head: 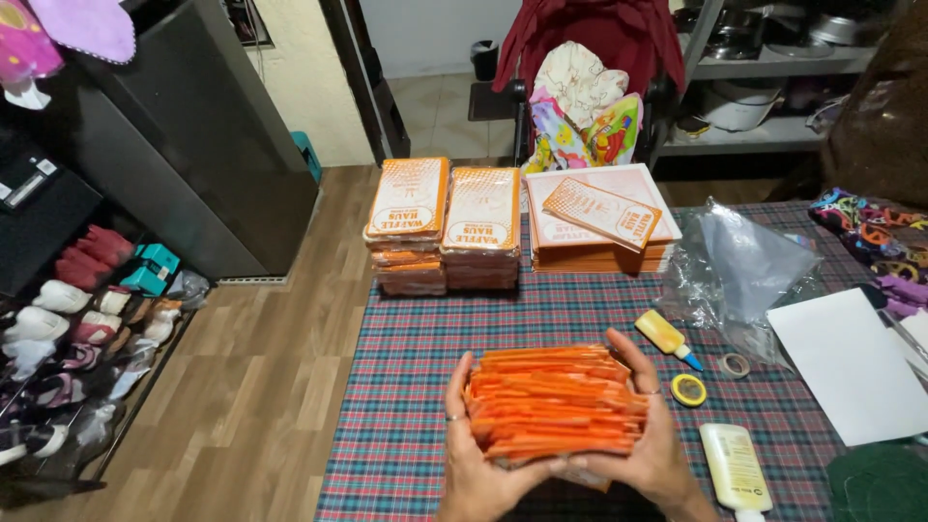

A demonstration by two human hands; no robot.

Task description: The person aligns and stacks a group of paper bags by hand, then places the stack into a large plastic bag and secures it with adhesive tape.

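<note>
Both my hands hold a thick stack of orange flat paper bags (554, 398) edge-up over the plaid tablecloth (416, 338). My left hand (472, 454) cups the stack's left side with the fingers up along its edge. My right hand (650, 440) wraps the right side, thumb underneath and fingers over the top. Two wrapped bundles of the same orange bags (443, 224) stand at the table's far edge. Beside them lies a flat pile of orange sheets (599, 224) with one loose bag on top.
Right of my hands lie a small yellow glue bottle (665, 336), a yellow tape roll (688, 390), a small clear tape roll (735, 364), a white glue bottle (735, 469), crumpled clear plastic (739, 266) and white paper (851, 362). A shoe rack (77, 329) stands left on the wooden floor.
</note>
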